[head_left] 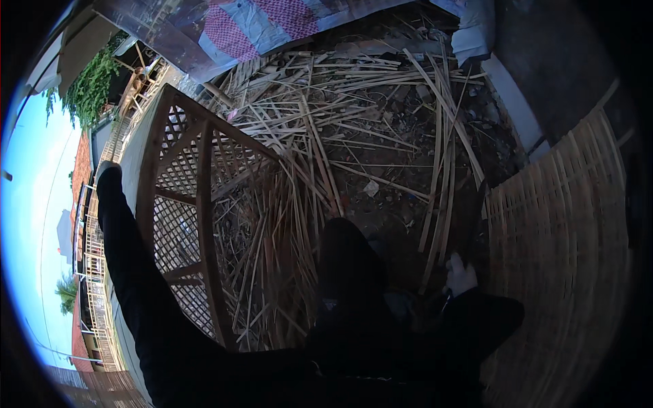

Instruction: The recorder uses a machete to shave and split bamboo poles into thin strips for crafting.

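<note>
My left arm stretches up the left side, and my left hand (107, 169) rests at the outer edge of a wooden-framed lattice panel (206, 163). Its fingers are too dark and small to make out. Low on the right, my right hand (461, 276) is closed beside long split bamboo strips (441, 183). A dark, narrow, blade-like shape (480, 204) runs up from near this hand. Whether the hand grips it is lost in shadow. My bent knee (348, 255) is between the hands, next to a bundle of strips (272, 238).
A woven bamboo panel (558, 251) stands along the right. Loose bamboo strips (340, 102) litter the dirt ground ahead. A patterned sheet (265, 24) hangs across the far side. A low pale ledge (513, 102) borders the far right. Beyond the lattice are roofs, a fence and greenery (95, 81).
</note>
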`<action>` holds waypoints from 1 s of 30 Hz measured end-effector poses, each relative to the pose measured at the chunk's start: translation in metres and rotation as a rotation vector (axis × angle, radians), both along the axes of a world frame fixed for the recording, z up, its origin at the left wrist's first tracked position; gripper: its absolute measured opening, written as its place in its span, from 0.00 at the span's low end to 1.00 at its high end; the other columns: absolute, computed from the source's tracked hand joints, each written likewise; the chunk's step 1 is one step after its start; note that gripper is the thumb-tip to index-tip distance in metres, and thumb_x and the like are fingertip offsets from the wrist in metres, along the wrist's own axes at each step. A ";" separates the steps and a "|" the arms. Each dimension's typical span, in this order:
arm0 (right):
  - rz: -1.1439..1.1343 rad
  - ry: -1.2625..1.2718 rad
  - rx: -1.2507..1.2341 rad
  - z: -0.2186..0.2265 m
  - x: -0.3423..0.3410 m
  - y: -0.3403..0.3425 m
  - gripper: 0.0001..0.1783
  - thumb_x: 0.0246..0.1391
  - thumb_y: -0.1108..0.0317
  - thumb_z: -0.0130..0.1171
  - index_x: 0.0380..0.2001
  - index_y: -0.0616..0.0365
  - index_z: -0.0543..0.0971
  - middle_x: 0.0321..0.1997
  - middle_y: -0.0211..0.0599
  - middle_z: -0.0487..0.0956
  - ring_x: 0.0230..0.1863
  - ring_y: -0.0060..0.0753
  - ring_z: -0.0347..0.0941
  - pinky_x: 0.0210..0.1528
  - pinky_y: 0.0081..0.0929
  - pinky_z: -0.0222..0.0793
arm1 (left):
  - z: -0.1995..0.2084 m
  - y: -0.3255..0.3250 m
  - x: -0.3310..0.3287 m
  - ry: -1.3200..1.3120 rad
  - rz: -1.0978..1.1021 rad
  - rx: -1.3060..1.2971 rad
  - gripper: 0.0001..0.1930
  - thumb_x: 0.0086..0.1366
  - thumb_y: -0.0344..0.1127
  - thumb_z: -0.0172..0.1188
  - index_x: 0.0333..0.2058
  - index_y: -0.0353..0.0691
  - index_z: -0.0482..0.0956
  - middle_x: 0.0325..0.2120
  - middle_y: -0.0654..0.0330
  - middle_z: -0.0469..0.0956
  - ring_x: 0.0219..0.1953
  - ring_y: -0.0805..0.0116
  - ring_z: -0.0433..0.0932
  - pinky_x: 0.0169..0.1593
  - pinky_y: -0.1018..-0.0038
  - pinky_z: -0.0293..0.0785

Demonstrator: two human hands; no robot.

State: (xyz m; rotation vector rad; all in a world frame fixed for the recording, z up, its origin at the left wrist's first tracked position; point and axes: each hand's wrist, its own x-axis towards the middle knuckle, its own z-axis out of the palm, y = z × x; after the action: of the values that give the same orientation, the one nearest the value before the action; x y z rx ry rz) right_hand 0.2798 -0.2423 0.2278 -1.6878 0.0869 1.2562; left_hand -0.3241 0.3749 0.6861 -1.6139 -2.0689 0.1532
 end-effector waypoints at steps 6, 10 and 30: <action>-0.119 0.129 0.119 0.027 0.030 -0.010 0.20 0.66 0.46 0.57 0.38 0.53 0.75 0.19 0.17 0.61 0.16 0.17 0.55 0.20 0.25 0.58 | -0.040 -0.070 -0.013 0.054 0.302 0.084 0.25 0.68 0.51 0.55 0.58 0.44 0.79 0.59 0.51 0.78 0.61 0.50 0.77 0.61 0.58 0.74; -0.160 0.118 0.232 0.049 0.067 -0.003 0.20 0.67 0.46 0.58 0.39 0.54 0.75 0.18 0.16 0.59 0.16 0.15 0.54 0.21 0.25 0.59 | -0.040 -0.083 0.021 0.104 0.216 0.245 0.29 0.70 0.55 0.54 0.63 0.45 0.76 0.62 0.52 0.76 0.64 0.51 0.75 0.64 0.58 0.71; -0.272 0.314 0.336 0.039 0.112 0.019 0.19 0.72 0.49 0.54 0.43 0.55 0.74 0.19 0.17 0.61 0.17 0.14 0.57 0.24 0.25 0.66 | -0.748 -0.418 0.598 -0.462 -0.558 -1.435 0.26 0.62 0.54 0.61 0.48 0.37 0.86 0.45 0.39 0.84 0.50 0.43 0.83 0.56 0.53 0.78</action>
State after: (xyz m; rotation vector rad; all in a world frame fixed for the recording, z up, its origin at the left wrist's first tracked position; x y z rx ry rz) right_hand 0.3920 -0.2230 0.2668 -1.1426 0.2699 1.2398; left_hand 0.2740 -0.0430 -0.0621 -3.1977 -1.6300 1.4075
